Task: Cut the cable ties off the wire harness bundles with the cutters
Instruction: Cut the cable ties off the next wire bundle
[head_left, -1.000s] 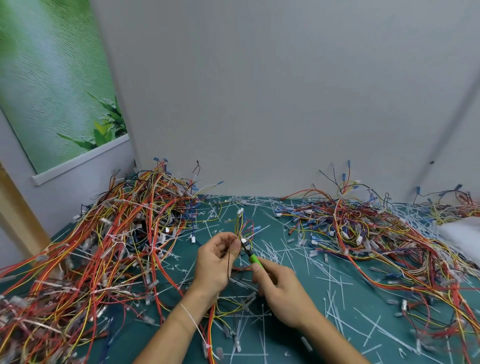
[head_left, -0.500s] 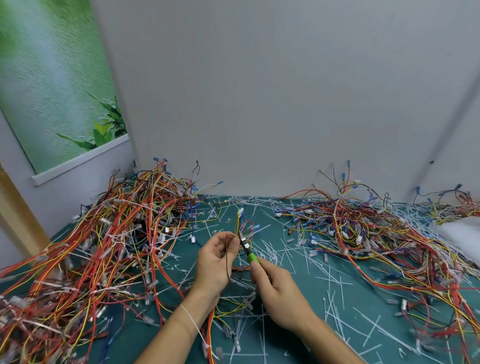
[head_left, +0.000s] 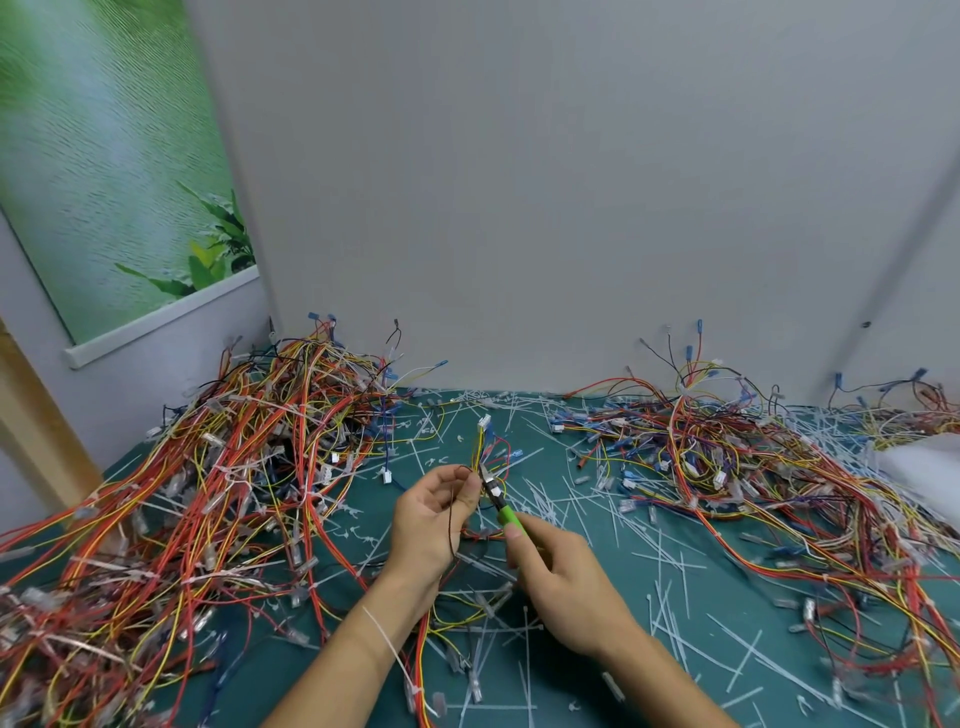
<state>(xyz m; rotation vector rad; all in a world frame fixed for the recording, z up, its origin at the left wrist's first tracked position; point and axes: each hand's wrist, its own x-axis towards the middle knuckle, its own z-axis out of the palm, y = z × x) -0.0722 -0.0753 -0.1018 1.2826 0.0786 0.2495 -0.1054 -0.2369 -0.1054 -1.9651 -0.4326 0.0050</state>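
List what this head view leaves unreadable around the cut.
All head view.
Cutters: most of the green handle is hidden inside the right hand; blades too small to tell whether closed.
White piece at the blades: too small, crowded by fingertips of the left hand; tie or connector, unclear.
White object at the right edge: blurred, cut off by the frame.

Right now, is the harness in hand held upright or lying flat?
Upright: left hand pinches the thin yellow-red wire harness, white connector pointing up.

Pinches wire harness bundle (head_left: 480, 449) in raised left hand (head_left: 434, 512); grips cutters (head_left: 506, 514) in curled right hand (head_left: 561, 577), just beside.
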